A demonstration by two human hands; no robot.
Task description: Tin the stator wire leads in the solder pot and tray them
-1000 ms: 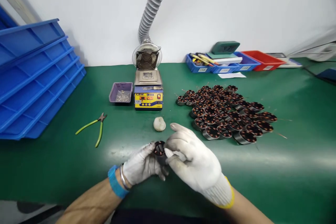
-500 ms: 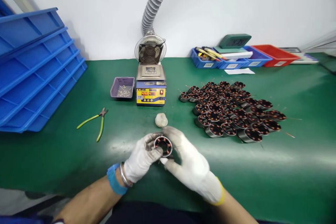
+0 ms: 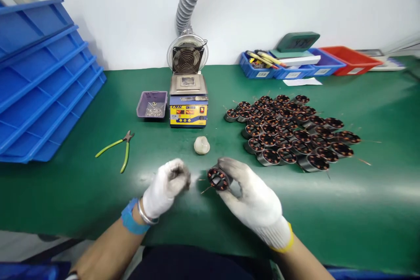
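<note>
My right hand (image 3: 251, 197), in a white glove, holds a small motor stator (image 3: 218, 179) with copper windings just above the green mat (image 3: 82, 183); thin wire leads stick out of the stator toward the left. My left hand (image 3: 166, 186), also gloved, is curled into a loose fist a short way left of the stator, apart from it. Whether the left fingers pinch a wire is too small to tell. A pile of several similar stators (image 3: 288, 131) lies to the right, beyond my right hand.
A solder pot with a yellow panel (image 3: 188, 105) and a fan (image 3: 187, 57) under a grey hose stand at the back centre. Beside it is a purple tray (image 3: 151, 104). Green-handled cutters (image 3: 116, 148), a white lump (image 3: 201, 145), stacked blue trays (image 3: 39, 78) and coloured bins (image 3: 295, 68) surround the mat.
Both hands held the stator before. Now my left hand has let go and moved left, while my right hand keeps the stator and has turned it sideways.
</note>
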